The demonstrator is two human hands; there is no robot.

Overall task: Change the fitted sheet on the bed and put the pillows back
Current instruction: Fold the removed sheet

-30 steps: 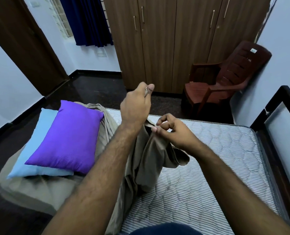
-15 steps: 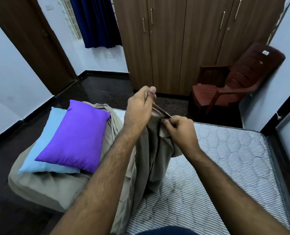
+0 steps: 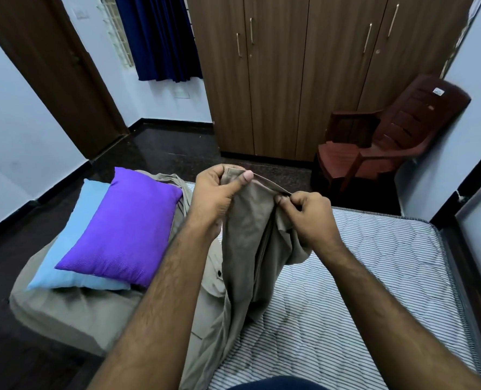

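Note:
A khaki fitted sheet (image 3: 247,249) hangs bunched over the bare striped mattress (image 3: 360,277). My left hand (image 3: 216,198) grips its upper hem, thumb on top. My right hand (image 3: 306,215) pinches the same hem a little to the right, so the edge runs taut between the two hands. The rest of the sheet trails down to the mattress and spreads left over the bed's left side. A purple pillow (image 3: 121,229) lies on a light blue pillow (image 3: 65,257), both resting on that spread sheet at the left.
A brown plastic chair (image 3: 388,142) stands beyond the bed at the right, next to a wooden wardrobe (image 3: 304,80). The dark bed frame (image 3: 475,192) rises along the right edge. Dark floor and a brown door (image 3: 50,66) lie to the left.
My right hand closed onto the hem beside the left hand, then both hands drew apart slightly, stretching the edge. The left hand dropped lower.

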